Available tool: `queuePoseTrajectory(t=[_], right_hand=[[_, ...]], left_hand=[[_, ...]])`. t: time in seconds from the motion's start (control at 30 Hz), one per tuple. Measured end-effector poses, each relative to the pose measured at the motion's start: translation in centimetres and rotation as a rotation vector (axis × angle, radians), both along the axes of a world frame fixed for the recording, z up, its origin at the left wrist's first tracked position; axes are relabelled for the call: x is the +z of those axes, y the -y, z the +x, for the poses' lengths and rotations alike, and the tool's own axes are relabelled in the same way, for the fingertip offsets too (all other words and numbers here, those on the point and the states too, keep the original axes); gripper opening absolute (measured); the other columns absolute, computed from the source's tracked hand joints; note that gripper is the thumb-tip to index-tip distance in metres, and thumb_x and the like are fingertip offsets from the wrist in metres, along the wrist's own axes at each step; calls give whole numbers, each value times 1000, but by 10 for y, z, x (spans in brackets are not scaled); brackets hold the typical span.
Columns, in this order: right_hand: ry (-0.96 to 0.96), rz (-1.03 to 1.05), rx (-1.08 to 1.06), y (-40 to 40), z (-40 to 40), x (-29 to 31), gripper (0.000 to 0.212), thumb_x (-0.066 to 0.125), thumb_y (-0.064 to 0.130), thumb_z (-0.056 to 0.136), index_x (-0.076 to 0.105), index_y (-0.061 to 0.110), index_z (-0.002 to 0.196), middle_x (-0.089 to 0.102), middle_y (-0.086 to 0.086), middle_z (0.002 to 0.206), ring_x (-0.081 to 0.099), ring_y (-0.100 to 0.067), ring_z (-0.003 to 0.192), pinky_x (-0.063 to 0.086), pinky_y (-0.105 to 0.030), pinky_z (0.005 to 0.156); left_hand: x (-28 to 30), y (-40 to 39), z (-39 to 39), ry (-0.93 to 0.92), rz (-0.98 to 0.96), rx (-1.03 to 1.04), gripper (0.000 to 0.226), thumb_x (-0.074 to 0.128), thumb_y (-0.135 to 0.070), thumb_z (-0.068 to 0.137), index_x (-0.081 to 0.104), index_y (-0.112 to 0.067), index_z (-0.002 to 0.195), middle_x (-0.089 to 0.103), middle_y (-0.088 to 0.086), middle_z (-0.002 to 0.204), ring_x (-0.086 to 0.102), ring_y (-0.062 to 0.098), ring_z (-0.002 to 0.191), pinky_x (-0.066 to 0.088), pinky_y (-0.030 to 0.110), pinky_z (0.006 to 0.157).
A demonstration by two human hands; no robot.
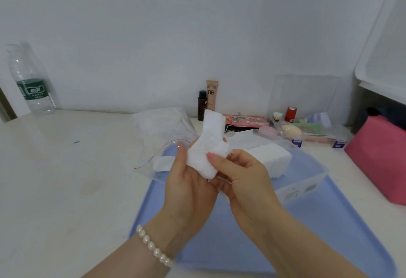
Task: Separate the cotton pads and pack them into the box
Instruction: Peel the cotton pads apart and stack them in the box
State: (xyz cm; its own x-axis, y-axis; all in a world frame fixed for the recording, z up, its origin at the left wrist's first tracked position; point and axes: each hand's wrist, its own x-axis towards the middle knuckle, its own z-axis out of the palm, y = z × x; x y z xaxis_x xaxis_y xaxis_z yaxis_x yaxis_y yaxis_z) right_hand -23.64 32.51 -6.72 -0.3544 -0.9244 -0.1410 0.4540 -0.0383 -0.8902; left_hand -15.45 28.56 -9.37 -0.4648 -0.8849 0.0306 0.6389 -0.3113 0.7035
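Head view: a strip of joined cotton pads is held above the blue tray, its long axis running from about 7 o'clock at the palms to 1 o'clock at the free upper end. The lower end is cradled in the left hand, with the fingers curled behind the strip on its 9 o'clock side. The right hand is closed on the strip from the 3 o'clock side, the thumb pressed on the front face and the other fingertips hidden behind the cotton. Both hands are thus closed on the same strip, in contact with each other below it. The clear box lies at about 3 o'clock from the hands, nearer the right hand, and a white block of pads is already seen inside it. An opened clear bag lies on the surface at 10 o'clock. The separating is judged to turn on a pull across the long axis, after which the carry to the box would fall to the right hand.
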Motion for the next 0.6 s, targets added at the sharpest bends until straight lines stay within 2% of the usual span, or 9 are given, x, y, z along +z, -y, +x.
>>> queuePoseTrajectory(t=[0.13,0.23,0.33,0.43,0.53,0.6], right_hand=[[-63,45,22,1,-4,4,16,71,2,74,57,9,68,69,-10,80,64,-19,69,50,-23,58],[-92,50,76,2,-8,7,23,68,-2,74,52,10,63,65,-10,74,61,-17,64,47,-21,50],[-126,46,123,2,-12,9,22,67,-5,74,52,9,65,64,-14,77,63,-22,68,50,-25,51],[-202,56,125,3,-14,10,16,66,-6,74,59,8,77,66,-18,90,64,-27,75,49,-29,54],[-304,101,137,3,-16,12,28,67,-5,73,60,13,93,66,-14,93,59,-26,70,42,-25,45],[-434,144,148,3,-18,14,35,68,-3,73,56,17,98,65,-8,87,57,-23,65,39,-24,42]], left_hand=[[7,4,6,-57,47,-54,93,36,-73,74,47,-3,134,56,19,131,53,32,123,41,40,104],[9,7,9,-73,124,-86,92,38,-68,74,48,3,131,55,25,129,52,36,123,36,44,106],[10,10,11,-62,181,-109,83,42,-57,77,50,8,127,58,27,123,57,35,112,40,40,99],[13,11,13,3,186,-127,77,46,-51,76,51,7,127,55,27,126,53,34,107,42,37,87],[14,11,12,18,188,-156,57,45,-45,81,54,-5,122,61,19,112,60,29,90,44,37,73],[12,12,10,7,213,-173,42,43,-34,90,59,-8,119,67,17,104,66,28,84,49,38,72]])
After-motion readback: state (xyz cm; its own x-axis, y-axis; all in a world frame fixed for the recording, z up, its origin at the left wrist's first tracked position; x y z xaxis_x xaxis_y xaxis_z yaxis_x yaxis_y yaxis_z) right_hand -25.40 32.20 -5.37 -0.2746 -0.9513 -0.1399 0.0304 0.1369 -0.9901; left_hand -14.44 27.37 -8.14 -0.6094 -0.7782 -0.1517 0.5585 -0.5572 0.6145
